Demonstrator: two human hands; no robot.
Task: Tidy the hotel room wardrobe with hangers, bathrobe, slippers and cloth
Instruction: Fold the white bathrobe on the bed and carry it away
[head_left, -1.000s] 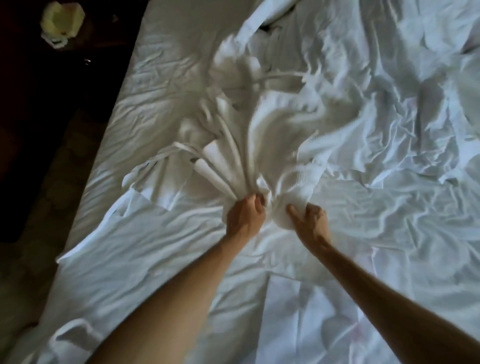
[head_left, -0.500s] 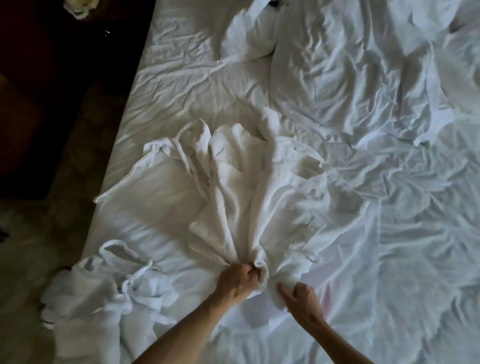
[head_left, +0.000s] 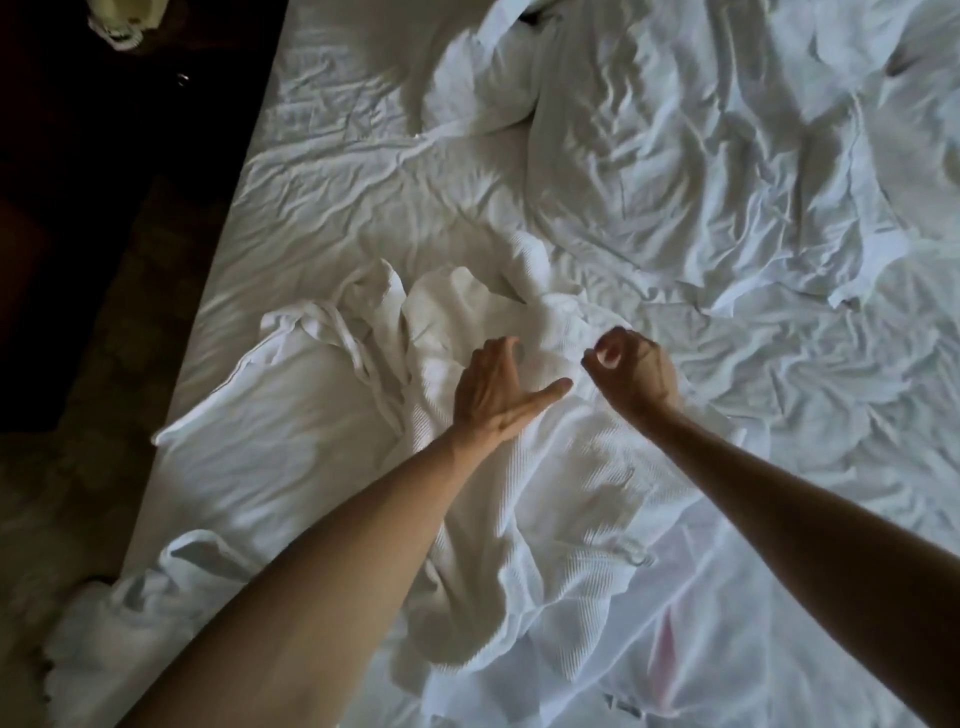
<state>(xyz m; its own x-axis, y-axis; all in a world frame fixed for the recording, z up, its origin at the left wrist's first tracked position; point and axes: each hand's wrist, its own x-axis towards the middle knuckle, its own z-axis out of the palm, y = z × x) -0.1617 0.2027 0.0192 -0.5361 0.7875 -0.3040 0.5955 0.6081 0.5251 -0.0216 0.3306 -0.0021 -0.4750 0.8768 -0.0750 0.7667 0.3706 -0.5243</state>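
A white waffle-weave bathrobe (head_left: 530, 519) lies crumpled on the bed's white sheet (head_left: 322, 171), its belt (head_left: 358, 358) trailing to the left. My left hand (head_left: 493, 395) hovers over the robe's upper part with fingers straight and thumb spread, holding nothing. My right hand (head_left: 631, 376) is just to its right above the robe, fingers curled into a fist; I see no cloth between them. A second white bundle of cloth (head_left: 124, 629) hangs over the bed's near left edge.
A rumpled duvet (head_left: 727, 166) and a pillow (head_left: 483, 83) fill the far and right side of the bed. Dark floor (head_left: 67, 493) and dark furniture (head_left: 78, 208) run along the left, with a pale object (head_left: 119, 21) on top.
Both hands gripped the robe's near edge and dragged it toward me. They have now let go and moved forward over the robe, the left one spread.
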